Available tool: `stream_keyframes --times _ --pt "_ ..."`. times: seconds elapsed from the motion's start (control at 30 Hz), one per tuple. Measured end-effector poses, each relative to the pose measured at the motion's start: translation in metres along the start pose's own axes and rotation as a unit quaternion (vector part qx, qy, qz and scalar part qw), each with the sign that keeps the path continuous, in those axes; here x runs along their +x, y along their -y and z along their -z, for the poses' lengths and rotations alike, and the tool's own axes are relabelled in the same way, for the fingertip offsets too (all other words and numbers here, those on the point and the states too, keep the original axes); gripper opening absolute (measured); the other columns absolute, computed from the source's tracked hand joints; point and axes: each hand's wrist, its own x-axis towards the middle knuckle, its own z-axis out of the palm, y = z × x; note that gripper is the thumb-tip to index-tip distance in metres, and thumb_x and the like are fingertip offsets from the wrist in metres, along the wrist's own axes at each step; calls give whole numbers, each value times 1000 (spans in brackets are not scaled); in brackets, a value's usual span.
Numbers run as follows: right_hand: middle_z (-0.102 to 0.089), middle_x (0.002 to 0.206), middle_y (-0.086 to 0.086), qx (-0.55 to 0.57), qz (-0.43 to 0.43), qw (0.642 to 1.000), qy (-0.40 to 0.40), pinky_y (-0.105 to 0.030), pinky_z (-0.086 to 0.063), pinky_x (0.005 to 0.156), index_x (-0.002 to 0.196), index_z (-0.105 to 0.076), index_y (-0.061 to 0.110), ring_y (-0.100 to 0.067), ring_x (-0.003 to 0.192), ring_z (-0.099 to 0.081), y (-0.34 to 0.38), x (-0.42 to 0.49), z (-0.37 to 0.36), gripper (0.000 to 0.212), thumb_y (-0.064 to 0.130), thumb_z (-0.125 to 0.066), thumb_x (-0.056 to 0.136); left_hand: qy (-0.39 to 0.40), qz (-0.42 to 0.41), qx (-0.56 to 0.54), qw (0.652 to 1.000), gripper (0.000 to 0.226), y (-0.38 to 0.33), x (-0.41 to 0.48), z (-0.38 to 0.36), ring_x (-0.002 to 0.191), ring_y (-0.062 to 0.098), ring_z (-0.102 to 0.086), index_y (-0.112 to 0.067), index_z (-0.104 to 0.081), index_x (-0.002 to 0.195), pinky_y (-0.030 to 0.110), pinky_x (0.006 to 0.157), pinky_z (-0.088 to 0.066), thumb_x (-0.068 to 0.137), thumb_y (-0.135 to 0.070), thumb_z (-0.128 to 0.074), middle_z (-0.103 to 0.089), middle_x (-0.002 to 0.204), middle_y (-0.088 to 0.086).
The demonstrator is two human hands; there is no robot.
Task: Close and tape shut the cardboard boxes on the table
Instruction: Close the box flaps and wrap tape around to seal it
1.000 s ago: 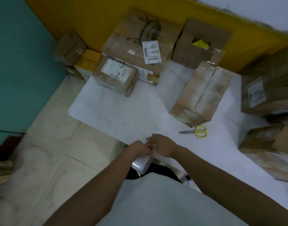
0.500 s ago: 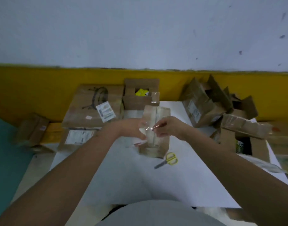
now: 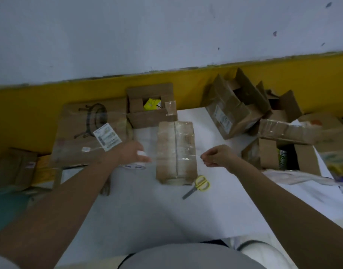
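A closed cardboard box (image 3: 176, 150), wrapped in clear tape, lies in the middle of the white table (image 3: 166, 214). My left hand (image 3: 130, 153) grips a roll of clear tape (image 3: 136, 166) just left of the box. My right hand (image 3: 217, 156) pinches the free end of the tape strip (image 3: 176, 156), which stretches across above the box between both hands. Yellow-handled scissors (image 3: 197, 185) lie at the box's near right corner.
An open box (image 3: 150, 113) with yellow contents stands behind. A large flat box (image 3: 89, 131) with a label lies at the left. Several open and taped boxes (image 3: 234, 113) crowd the right side. A yellow and white wall runs behind the table.
My hands have moved apart, pulling a strip of tape out across the box. A second ago they were together at the table's near edge, and the camera has swung up since.
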Motion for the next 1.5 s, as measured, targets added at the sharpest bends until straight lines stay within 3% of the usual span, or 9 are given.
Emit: stream_keyframes --times 0.23,0.37,0.47,0.63,0.77,1.0,1.17,1.37,1.5 --pt "-75 82 -10 17 -29 997 -63 -36 -60 82 106 -72 3 -23 78 -71 -34 28 -30 34 17 -84 77 5 13 -97 995 56 24 35 -52 53 13 -39 -19 -41 49 31 60 -32 80 -51 -74 -37 54 0" --pt "-59 124 -11 -190 10 959 -210 -29 -46 88 133 -55 11 -25 102 -62 -32 18 -47 64 37 -79 80 -8 26 -175 984 61 28 38 -67 54 13 -32 -23 -35 52 31 57 -23 61 -79 -60 -27 56 -2" --pt "-62 125 -8 -167 83 952 -244 -30 -48 87 133 -52 13 -24 108 -61 -14 2 -66 63 54 -64 87 -27 22 -209 977 59 19 38 -69 51 9 -29 -23 -34 52 30 56 -22 73 -61 -74 -25 54 -6" --pt "8 163 -17 -269 -56 953 -128 -58 -9 119 151 21 9 -37 150 -2 -4 5 -93 148 93 -54 56 -70 11 -185 980 47 -18 49 -64 59 14 -44 -16 -51 56 31 56 -30 70 -47 -84 -41 57 -2" --pt "6 163 -14 -210 -94 971 -60 -57 -14 120 150 27 14 -38 150 -3 5 18 -52 150 89 -63 55 -99 -12 -198 975 46 -49 42 -55 57 11 -40 -17 -46 60 31 56 -27 75 -44 -81 -39 60 -1" --pt "-11 162 -16 -51 -83 989 -111 -52 -19 119 157 9 24 -40 145 -21 -38 25 -14 92 75 -28 90 -77 0 -392 917 25 -98 38 -60 85 14 -61 -22 -63 94 24 68 -51 82 -39 -77 -62 94 -2" --pt "-13 162 -16 -117 -51 985 -112 -50 -19 119 158 -1 19 -38 147 -19 -34 34 0 89 75 -22 91 -78 41 -498 862 34 -112 42 -70 93 15 -61 -22 -55 104 32 78 -57 82 -38 -76 -60 110 3" --pt "10 164 -4 -85 -45 995 28 -55 -21 119 152 14 43 -36 150 -6 -28 20 10 135 92 -62 52 -30 -41 -318 947 95 -107 30 -71 113 9 -45 -38 -30 127 18 86 -46 57 -37 -94 -35 130 -6" --pt "-30 156 -2 -14 -58 997 43 -50 -40 110 149 7 52 -32 136 -41 -27 31 18 139 83 -78 44 -117 -6 -326 938 60 -116 34 -80 112 18 -56 -32 -41 121 34 87 -51 77 -25 -81 -55 125 -2"
